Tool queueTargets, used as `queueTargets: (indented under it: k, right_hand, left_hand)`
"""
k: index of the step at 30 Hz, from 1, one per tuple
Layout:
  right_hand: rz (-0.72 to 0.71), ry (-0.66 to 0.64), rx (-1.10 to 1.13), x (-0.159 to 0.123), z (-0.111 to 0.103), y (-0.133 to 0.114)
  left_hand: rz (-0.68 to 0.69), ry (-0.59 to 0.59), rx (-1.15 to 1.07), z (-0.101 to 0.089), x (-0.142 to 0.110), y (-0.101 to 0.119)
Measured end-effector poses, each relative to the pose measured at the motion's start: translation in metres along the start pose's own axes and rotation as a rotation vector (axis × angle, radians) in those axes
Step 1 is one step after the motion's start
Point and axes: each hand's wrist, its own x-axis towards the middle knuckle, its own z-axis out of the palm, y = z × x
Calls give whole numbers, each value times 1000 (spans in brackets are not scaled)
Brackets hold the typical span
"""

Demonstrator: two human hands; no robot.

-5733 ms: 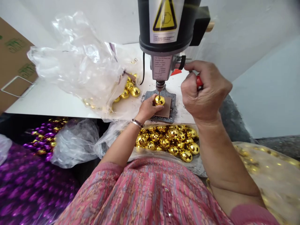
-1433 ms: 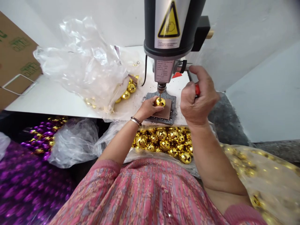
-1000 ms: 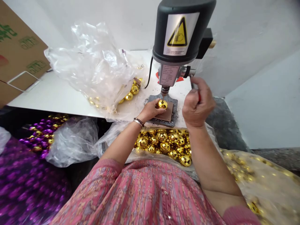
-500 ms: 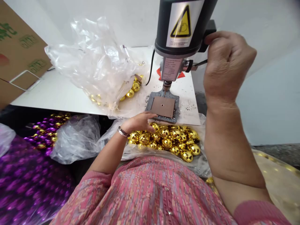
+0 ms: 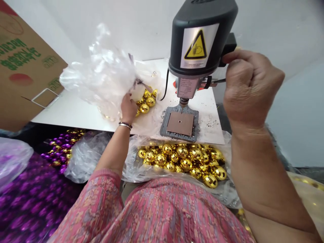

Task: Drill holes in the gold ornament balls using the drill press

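Note:
My left hand (image 5: 128, 108) is at the mouth of a clear plastic bag (image 5: 108, 74), its fingers bent and closed on the film, with the tips partly hidden. Right beside it, shiny gold faceted balls (image 5: 144, 108) lie in the bag's opening. My right hand (image 5: 249, 87) is raised and closed around the feed lever (image 5: 219, 80) of a small black bench drill press (image 5: 196, 37). Beneath the drill bit sits a brown square plate (image 5: 180, 123) with a hole in its middle, on the grey base (image 5: 165, 130). No ball rests on that plate.
Many gold balls (image 5: 186, 164) lie in plastic film at the table's front edge, against my body. A cardboard box (image 5: 27, 67) stands at the left. Purple and gold balls (image 5: 60, 148) and a bag of purple ones (image 5: 32, 199) are lower left. Dark shavings surround the base.
My left hand has moved from the gold balls at the table's front edge to the plastic bag at the back left. My right hand stays on the lever. The view has shifted slightly.

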Motion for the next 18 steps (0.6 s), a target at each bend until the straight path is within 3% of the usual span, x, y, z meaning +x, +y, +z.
queueTargets:
  k: [2,5,8,11,14,18]
  right_hand:
    - [-18,-8,-2,-1,-1,0]
    - [-25,3,-15,-2,-1,-2]
    - [7,9,-7,-3,0,-5]
    - [25,6,-2,-4,0,-7]
    - [16,5,-27,-4,0,-5]
    - [0,12,-42,-5,0,-2]
  left_hand:
    - [33,46,135,-12,9,1]
    - [98,-134,344,-14,15,2]
    - [103,-309,465,0,12,-2]
    - [42,-393,611,17,3,-4]
    - [-5,-399,656,30,-8,-1]
    - [14,-333,525,37,-22,3]
